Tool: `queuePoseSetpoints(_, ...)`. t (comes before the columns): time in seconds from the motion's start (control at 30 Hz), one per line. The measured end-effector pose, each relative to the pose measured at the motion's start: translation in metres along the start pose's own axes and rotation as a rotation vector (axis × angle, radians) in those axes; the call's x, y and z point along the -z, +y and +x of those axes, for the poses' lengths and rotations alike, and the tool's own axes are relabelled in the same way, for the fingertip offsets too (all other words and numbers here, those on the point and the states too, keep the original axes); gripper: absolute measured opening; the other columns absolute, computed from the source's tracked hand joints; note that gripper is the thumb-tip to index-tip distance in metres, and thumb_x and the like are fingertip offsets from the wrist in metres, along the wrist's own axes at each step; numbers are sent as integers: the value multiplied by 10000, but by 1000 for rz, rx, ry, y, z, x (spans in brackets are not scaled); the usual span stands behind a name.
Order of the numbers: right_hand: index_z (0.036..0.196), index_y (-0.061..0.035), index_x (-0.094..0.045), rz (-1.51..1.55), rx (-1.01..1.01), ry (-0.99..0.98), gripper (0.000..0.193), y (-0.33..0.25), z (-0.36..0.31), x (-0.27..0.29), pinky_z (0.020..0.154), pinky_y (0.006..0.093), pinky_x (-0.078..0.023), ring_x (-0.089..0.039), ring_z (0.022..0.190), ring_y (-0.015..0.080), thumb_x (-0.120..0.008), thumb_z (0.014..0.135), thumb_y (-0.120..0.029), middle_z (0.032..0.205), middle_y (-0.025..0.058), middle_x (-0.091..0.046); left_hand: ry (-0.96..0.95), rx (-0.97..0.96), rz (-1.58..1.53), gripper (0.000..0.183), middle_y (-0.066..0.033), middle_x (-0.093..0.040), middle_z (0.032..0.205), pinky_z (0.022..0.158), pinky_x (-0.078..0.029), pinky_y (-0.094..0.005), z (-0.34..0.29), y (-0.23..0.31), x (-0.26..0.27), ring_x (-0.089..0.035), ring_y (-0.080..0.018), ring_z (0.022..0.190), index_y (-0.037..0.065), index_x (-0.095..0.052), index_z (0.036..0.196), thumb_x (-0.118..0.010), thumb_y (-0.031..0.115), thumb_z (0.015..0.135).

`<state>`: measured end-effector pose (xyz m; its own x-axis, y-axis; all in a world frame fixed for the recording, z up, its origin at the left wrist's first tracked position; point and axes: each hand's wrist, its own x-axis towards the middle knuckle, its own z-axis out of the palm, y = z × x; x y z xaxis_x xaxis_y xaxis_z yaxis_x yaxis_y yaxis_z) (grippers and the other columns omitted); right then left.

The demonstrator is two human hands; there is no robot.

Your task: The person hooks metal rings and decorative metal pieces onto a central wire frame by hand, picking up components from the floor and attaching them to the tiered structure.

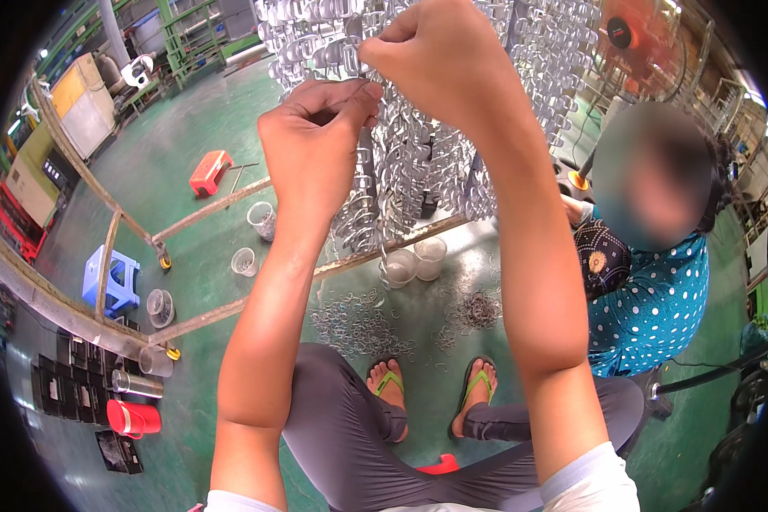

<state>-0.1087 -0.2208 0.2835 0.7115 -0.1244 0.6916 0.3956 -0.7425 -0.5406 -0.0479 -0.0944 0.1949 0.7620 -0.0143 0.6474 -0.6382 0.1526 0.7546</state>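
Note:
Many silver curved metal pieces hang in dense vertical strands point(401, 154) in front of me. At the left side of these strands my left hand point(316, 128) is closed, thumb and forefinger pinched together against the metal. Slightly higher and to the right, my right hand point(444, 64) is also closed, its fingertips beside a hanging silver piece point(343, 56). What either hand pinches is hidden or too small to name. Below the strands, a loose pile of small metal hooks point(358, 324) lies on the green floor, with a second, darker pile point(478, 309) to its right.
A wheeled metal frame point(205, 320) runs low across the left and under the strands. Clear plastic tubs point(262, 220) stand around it. A blue stool point(111, 277), a red stool point(211, 173) and a red jug point(134, 418) are at left. A person in dotted teal clothing point(653, 299) sits close at right.

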Motion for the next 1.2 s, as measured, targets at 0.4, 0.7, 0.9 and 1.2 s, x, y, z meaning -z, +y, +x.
queuePoseSetpoints(0.4, 592, 84, -603, 29, -118, -127, 321, -9, 4, 15, 471, 391, -425, -519, 476, 186, -691, 757, -178, 503, 137, -537, 56, -53, -29, 185, -85, -722, 762, 609, -485, -224, -2, 4, 0, -644, -91, 664, -54, -746, 928, -765, 113, 851)
queuePoseSetpoints(0.7, 574, 87, -604, -32, -264, -142, 322, -19, 0, 16, 421, 364, -370, -477, 459, 153, -691, 771, -154, 482, 94, -520, 62, -27, 58, 201, -90, -717, 730, 573, -485, -215, -5, 2, -6, -654, -96, 641, -59, -739, 914, -770, 128, 847)
queuePoseSetpoints(0.9, 647, 87, -663, -62, -314, -140, 253, -8, -14, 17, 433, 355, -405, -488, 461, 147, -687, 772, -131, 494, 84, -534, -7, -88, 123, 221, -89, -729, 777, 609, -510, -231, 2, -8, -2, -665, -105, 663, -82, -726, 968, -734, 106, 852)
queuePoseSetpoints(1.2, 1055, 68, -702, -171, -450, -527, 500, 156, -190, -67, 664, 349, -519, -669, 730, 206, -793, 728, -298, 854, 165, -715, -41, -26, 61, 199, -90, -716, 752, 630, -497, -225, -1, -5, -8, -640, -100, 657, -83, -721, 897, -757, 110, 864)
